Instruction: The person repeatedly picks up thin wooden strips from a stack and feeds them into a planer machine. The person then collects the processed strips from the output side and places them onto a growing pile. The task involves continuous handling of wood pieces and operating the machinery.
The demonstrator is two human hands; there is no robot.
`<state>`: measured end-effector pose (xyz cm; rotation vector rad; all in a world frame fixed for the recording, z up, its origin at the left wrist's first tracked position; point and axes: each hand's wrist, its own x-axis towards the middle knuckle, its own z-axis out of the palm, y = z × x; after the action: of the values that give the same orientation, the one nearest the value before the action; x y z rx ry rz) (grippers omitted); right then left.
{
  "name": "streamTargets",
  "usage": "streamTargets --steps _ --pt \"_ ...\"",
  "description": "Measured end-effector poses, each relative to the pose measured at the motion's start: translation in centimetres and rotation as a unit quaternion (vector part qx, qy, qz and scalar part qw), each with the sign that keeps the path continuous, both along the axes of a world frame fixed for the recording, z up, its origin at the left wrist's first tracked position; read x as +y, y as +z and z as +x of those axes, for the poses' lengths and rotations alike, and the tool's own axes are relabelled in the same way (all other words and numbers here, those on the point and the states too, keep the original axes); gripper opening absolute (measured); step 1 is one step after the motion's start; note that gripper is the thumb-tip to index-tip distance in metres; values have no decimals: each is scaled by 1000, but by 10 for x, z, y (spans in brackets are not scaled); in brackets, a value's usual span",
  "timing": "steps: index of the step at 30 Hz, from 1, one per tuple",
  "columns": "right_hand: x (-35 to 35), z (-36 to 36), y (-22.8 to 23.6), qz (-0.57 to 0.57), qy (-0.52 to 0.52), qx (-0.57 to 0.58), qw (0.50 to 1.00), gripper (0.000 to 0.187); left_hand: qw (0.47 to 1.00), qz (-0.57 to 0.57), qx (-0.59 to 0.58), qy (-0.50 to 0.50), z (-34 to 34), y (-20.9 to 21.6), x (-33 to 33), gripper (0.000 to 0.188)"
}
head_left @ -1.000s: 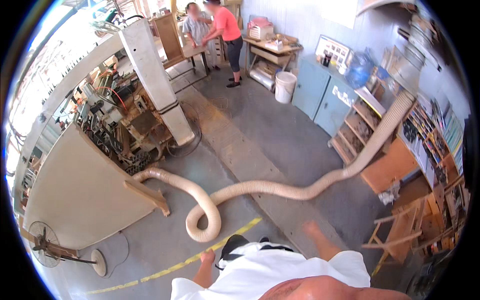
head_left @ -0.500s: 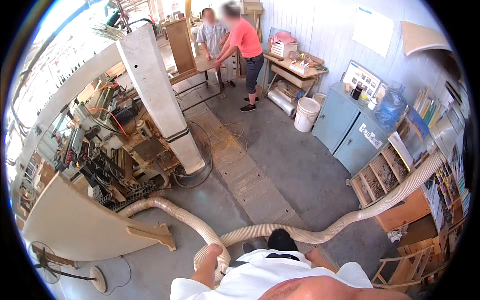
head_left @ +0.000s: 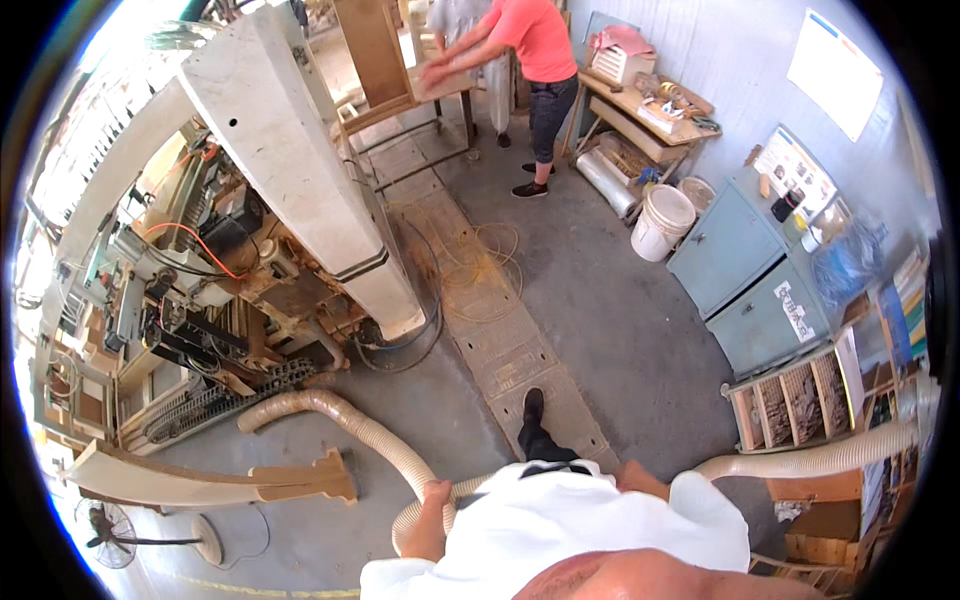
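Observation:
My left hand [head_left: 434, 494] hangs beside my white shirt and overlaps a ribbed, cream-coloured hose [head_left: 365, 428] in the view. Whether it touches the hose I cannot tell; its fingers do not show clearly. On the other side, my right hand [head_left: 634, 477] shows at the shirt's edge, its fingers mostly hidden. No held thing shows in it. The hose bends behind my left hand, passes out of sight behind my body and shows again as a hose length [head_left: 815, 455] at right. One dark shoe [head_left: 533, 405] of mine is on the floor strip ahead.
Woodworking machinery [head_left: 230, 290] and a white pillar [head_left: 300, 170] stand left, with a curved wooden panel [head_left: 190, 475] and a fan [head_left: 108, 533] nearer. Ahead, a person in pink [head_left: 540, 45] and another person [head_left: 462, 20] stand by a frame. A bucket [head_left: 663, 222] and blue cabinets [head_left: 735, 255] line the right.
The view has moved forward and down. My foot now shows ahead on the floor strip. The pillar and people appear nearer, and the person in pink has both arms stretched out.

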<state>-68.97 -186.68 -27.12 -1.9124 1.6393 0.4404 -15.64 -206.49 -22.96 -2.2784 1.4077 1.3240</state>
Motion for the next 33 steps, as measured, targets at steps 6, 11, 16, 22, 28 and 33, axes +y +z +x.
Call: streamTargets --steps 6,11,16,22,28,33 --pt "-259 -103 57 -32 -203 -91 974 22 986 24 34 160 -38 14 -44 26" --pt "-430 -124 135 -19 -423 -261 868 14 933 -17 159 322 -92 35 -130 24" --pt "-471 -114 147 7 -396 -291 871 16 973 -74 95 194 -109 30 -197 36" --pt "-399 -138 43 131 -390 -164 896 12 984 39 95 146 -129 -39 -311 37" --pt "-394 -104 88 103 -489 -173 849 15 932 -20 -43 -360 -99 -22 -485 23" --pt "-509 -73 120 32 -544 -249 800 18 978 -194 50 -60 -115 35 -632 37"
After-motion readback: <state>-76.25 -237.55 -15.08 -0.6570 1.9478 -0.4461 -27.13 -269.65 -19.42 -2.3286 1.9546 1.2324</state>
